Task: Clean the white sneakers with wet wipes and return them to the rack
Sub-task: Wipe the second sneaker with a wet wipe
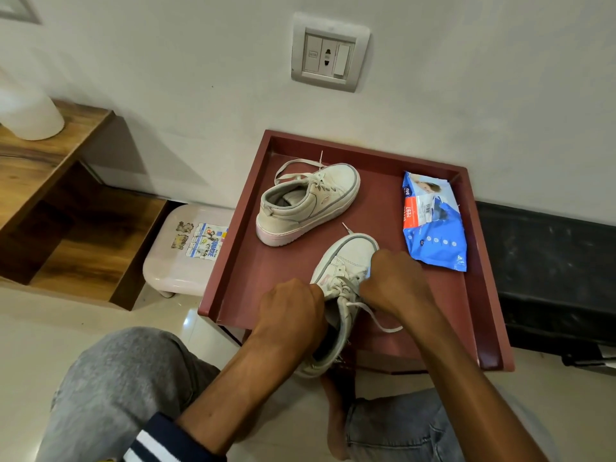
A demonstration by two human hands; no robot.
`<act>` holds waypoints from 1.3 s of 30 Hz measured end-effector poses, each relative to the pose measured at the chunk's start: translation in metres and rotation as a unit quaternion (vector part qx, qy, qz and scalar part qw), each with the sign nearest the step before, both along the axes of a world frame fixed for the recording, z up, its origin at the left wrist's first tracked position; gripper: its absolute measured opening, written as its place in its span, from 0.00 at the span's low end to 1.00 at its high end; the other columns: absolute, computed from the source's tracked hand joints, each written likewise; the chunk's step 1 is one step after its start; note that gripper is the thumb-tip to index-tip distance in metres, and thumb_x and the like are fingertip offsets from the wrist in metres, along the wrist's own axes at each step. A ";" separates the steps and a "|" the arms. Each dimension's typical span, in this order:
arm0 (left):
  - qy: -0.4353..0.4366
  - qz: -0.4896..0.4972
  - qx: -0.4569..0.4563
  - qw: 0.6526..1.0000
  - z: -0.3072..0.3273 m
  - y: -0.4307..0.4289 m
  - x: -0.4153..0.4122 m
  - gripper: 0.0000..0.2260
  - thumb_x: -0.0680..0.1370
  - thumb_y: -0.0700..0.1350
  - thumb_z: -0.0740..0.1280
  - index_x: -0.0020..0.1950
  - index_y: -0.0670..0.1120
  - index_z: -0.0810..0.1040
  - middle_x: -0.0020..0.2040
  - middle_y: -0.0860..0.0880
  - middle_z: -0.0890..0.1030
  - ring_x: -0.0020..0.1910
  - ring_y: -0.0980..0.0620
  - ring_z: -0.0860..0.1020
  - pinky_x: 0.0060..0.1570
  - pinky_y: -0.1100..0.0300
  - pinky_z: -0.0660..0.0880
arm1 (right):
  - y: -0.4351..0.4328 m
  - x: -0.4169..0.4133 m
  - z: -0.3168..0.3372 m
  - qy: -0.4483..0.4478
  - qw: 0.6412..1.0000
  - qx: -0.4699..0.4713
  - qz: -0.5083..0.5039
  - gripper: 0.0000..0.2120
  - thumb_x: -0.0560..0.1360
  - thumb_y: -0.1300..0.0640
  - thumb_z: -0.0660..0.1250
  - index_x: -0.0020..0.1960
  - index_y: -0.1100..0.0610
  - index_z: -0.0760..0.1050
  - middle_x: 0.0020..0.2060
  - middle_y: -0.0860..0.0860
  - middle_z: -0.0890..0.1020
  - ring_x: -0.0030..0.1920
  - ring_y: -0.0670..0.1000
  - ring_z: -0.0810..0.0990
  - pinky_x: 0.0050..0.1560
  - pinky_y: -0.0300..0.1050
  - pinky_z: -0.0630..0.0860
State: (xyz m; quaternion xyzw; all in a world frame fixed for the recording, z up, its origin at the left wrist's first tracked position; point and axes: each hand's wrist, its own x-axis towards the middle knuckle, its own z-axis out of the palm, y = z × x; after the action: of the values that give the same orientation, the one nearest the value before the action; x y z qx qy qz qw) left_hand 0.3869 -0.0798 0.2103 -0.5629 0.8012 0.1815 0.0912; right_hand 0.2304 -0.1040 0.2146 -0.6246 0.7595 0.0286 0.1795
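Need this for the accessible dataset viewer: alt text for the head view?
Two bare hands, left and right, work the laces of a white lace-up sneaker on a dark red wooden tray table. Its matching second white sneaker and a blue wet wipes pack lie behind.

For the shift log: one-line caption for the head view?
Both hands, left hand and right hand, work the laces of the near white sneaker on a maroon tray; wet wipes pack unopened-looking beside.

Two white leather-look sneakers (308, 201) (343, 281), matt, scuffed, flat cloth laces. Maroon raised-edge tray top (383, 335), smooth, dull sheen. Blue plastic wet-wipe pack (433, 225), glossy, crinkled. Brown wooden shelf unit (66, 208), grained. Pale plastic stool (186, 258), smooth. Glossy floor tiles (50, 335).
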 end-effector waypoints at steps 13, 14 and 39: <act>0.013 -0.025 0.031 0.999 0.000 -0.008 0.004 0.07 0.81 0.44 0.64 0.52 0.42 0.78 0.38 0.48 0.72 0.42 0.47 0.78 0.42 0.56 0.75 | -0.047 -0.012 -0.031 0.002 0.989 -0.149 0.005 0.04 0.73 0.64 0.63 0.43 0.62 0.77 0.40 0.60 0.80 0.40 0.61 0.77 0.36 0.46 0.63; 0.014 -0.024 0.031 0.999 0.000 -0.008 0.004 0.05 0.81 0.44 0.64 0.50 0.43 0.77 0.37 0.49 0.70 0.40 0.47 0.76 0.41 0.56 0.74 | -0.052 -0.012 -0.036 0.003 0.988 -0.154 0.024 0.06 0.72 0.65 0.62 0.44 0.62 0.78 0.39 0.59 0.80 0.39 0.60 0.76 0.34 0.46 0.64; -0.044 -0.018 -0.023 0.999 -0.003 0.002 -0.003 0.11 0.83 0.42 0.59 0.62 0.43 0.77 0.55 0.45 0.80 0.52 0.45 0.80 0.43 0.57 0.69 | -0.053 0.039 -0.017 -0.008 0.942 0.082 0.325 0.13 0.73 0.61 0.68 0.54 0.51 0.83 0.57 0.51 0.83 0.57 0.55 0.78 0.52 0.43 0.75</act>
State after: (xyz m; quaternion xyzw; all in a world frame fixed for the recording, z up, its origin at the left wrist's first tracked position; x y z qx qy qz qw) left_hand 0.3840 -0.0775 0.2072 -0.5575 0.8105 0.1365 0.1167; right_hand 0.2695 -0.1571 0.1981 -0.8208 0.5089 0.1420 0.2172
